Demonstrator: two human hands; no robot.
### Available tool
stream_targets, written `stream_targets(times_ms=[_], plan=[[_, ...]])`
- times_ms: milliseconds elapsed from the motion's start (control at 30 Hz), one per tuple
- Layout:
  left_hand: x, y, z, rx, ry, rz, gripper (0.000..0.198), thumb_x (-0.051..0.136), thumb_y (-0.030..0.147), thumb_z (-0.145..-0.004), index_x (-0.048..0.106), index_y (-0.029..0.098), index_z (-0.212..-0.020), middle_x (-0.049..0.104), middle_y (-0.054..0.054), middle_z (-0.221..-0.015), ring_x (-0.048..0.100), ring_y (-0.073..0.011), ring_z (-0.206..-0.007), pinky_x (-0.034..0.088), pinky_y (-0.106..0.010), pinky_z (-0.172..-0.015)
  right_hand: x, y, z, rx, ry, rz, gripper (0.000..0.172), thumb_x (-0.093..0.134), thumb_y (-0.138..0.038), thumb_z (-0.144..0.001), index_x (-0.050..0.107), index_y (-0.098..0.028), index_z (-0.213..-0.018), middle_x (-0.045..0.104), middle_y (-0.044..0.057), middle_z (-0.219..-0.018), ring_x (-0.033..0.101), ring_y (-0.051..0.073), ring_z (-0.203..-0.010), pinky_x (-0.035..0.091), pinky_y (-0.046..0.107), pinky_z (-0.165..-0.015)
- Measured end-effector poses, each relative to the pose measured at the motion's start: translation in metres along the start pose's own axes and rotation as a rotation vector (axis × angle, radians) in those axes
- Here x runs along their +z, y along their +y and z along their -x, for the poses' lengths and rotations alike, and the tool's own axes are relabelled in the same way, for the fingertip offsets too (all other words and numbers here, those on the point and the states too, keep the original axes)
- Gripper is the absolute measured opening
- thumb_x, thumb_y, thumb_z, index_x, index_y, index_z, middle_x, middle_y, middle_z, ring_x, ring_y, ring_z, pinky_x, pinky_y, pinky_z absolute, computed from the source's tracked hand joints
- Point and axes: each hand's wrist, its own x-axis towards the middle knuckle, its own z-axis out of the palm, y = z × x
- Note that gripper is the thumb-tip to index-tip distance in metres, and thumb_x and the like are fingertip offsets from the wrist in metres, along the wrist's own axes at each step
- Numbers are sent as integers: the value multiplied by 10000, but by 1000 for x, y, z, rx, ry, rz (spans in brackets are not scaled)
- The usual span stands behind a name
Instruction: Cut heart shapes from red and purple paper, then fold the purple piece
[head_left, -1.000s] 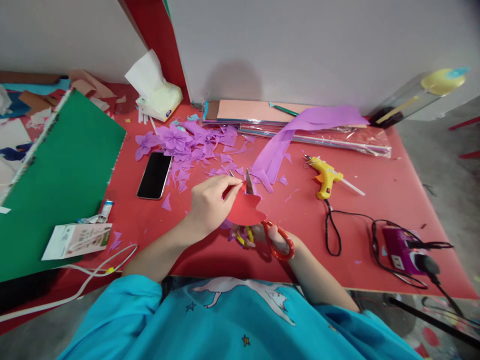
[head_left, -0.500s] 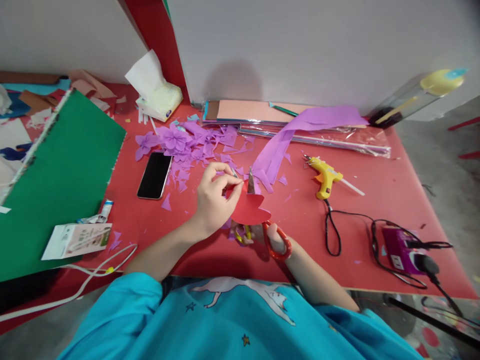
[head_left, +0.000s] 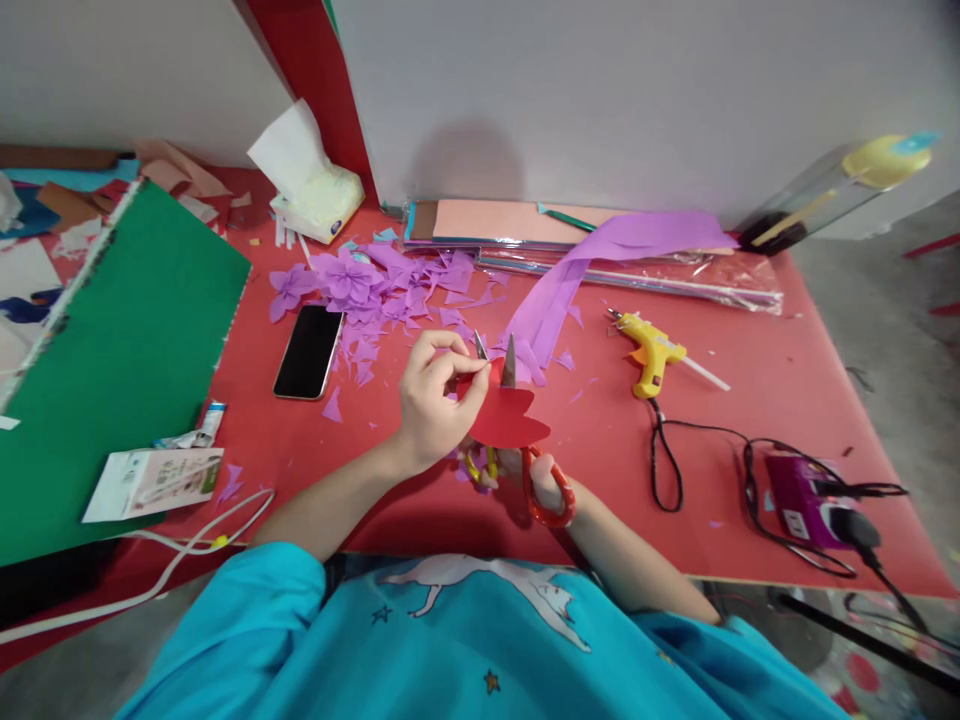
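Note:
Between thumb and fingers, my left hand (head_left: 439, 400) pinches a piece of red paper (head_left: 506, 418) with rounded, petal-like lobes along its right side. My right hand (head_left: 549, 485) grips scissors (head_left: 537, 500) by their red and yellow handles, below the paper. The scissors' blades are spread apart, and their tips point away from me past the paper's far edge. The paper hides the middle of the scissors. Purple paper scraps (head_left: 364, 350) lie beyond my left hand, and a long purple paper strip (head_left: 551, 300) reaches close to the blade tips.
A yellow glue gun (head_left: 651, 352) with its cord lies right, near a purple power box (head_left: 802, 500). Left are a phone (head_left: 309, 350), a tissue box (head_left: 322, 205) and a green board (head_left: 142, 330). Packs of coloured paper (head_left: 510, 222) lie along the wall beside a clear container (head_left: 832, 200).
The scissors' blades have spread wider, and both tips now show beyond the paper. The red paper has shifted slightly right and turned a little in my left hand.

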Motion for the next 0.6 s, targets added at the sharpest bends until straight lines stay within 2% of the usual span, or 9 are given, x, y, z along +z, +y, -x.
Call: stream_targets(times_ms=[133,267,600], plan=[[1,-1,-1,43,20,-8,87,656,72,-714,595,132,-731,509,-8,-835,497,-34,-598,406,-119,-434,1,-1,0,2,-33,-117,798,175,-855,-687,530,-184,-934,531,69,-745,512,199,-694,483,361,-640],[1,0,-2,70,34,-13,95,656,70,-711,597,140,-737,511,-8,-830,500,-41,-614,402,-118,-433,-1,3,1,36,7,-122,828,165,-864,-675,537,-187,-973,543,86,-773,523,214,-707,480,377,-645],[4,-2,4,-37,16,49,82,648,89,-730,575,127,-730,509,-14,-839,528,-45,-608,434,-138,-457,-2,6,2,25,13,-125,791,197,-857,-683,531,-193,-955,498,50,-734,442,162,-612,467,343,-607]])
